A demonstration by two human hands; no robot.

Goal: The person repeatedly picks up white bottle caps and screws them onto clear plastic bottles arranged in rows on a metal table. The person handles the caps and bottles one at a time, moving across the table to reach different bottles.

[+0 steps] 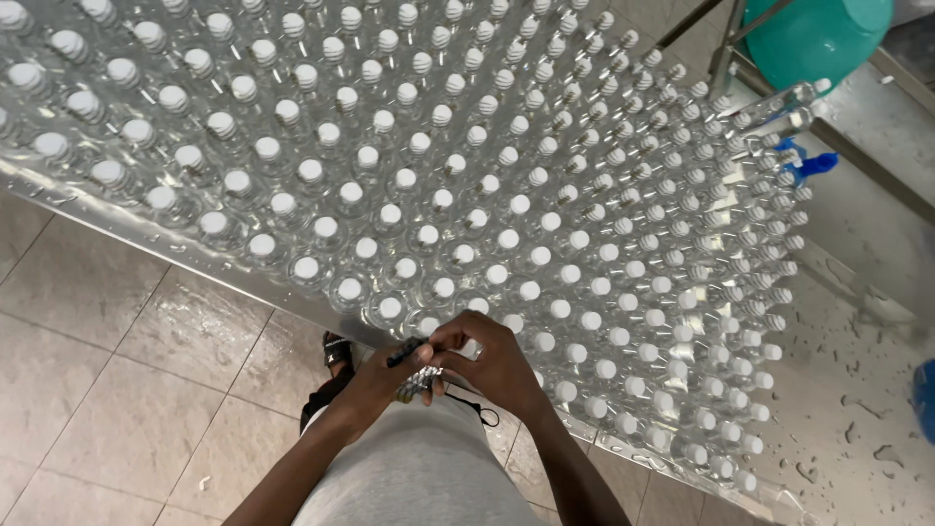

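A large steel table (pixel 58 190) is packed with several rows of clear plastic bottles (pixel 506 195) with white caps. Both my hands meet at the table's near edge, just below the front row. My left hand (pixel 375 385) grips a small stack of silvery shiny pieces (pixel 417 383) together with a dark thin object (pixel 404 353). My right hand (pixel 492 360) is curled over the same stack, fingertips pinching its top. A thin black cord (pixel 482 411) hangs beneath my right hand.
Beige floor tiles (pixel 107 390) lie to the left, and my dark sandal (pixel 336 353) shows under the table edge. A teal tub (pixel 813 39) stands on a metal frame at top right. A blue-capped item (pixel 813 166) lies by a wet steel surface (pixel 857 321) on the right.
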